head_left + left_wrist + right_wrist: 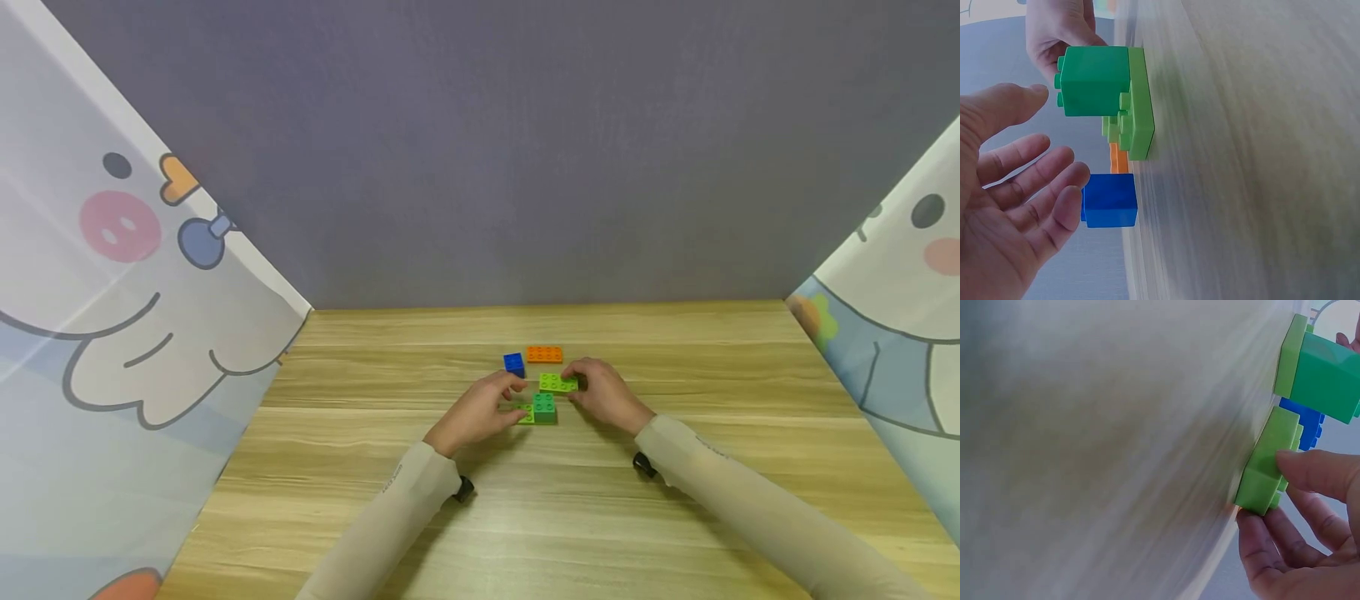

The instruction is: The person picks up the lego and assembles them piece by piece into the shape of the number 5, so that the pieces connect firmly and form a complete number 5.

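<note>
My right hand pinches the right end of a flat lime-green toy brick between thumb and fingers; the right wrist view shows the thumb on the side of this lime brick, low at the table. Nearer to me, a taller green brick sits on one end of a second flat lime brick. Beside that stack my left hand hovers with loosely bent fingers, thumb and fingers apart. In the left wrist view nothing lies in its grasp. A blue brick stands just beyond the left fingertips.
Behind the held brick lies a flat orange brick, right of the blue one. The wooden table ends at a grey wall. Cartoon-printed panels rise at left and right.
</note>
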Tool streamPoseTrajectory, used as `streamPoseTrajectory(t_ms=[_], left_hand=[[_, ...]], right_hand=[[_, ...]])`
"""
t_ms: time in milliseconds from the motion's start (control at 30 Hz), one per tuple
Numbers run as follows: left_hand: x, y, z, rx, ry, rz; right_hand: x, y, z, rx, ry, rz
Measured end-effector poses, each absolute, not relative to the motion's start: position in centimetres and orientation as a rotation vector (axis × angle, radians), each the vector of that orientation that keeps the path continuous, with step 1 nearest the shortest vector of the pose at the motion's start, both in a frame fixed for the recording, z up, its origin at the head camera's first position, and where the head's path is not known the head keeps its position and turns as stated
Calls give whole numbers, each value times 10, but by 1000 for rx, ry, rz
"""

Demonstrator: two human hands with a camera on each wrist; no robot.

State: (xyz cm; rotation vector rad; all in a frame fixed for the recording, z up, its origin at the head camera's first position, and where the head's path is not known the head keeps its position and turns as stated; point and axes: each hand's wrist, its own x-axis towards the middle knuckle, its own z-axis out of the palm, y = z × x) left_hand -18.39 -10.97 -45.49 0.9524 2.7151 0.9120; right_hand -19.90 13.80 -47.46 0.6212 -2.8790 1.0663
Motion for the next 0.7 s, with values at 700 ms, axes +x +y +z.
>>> streamPoseTrajectory(t_ms=[700], left_hand=[[-186, -107, -447, 944, 2780, 983]], right_hand=[[-199, 151, -457, 704, -2743, 1178]])
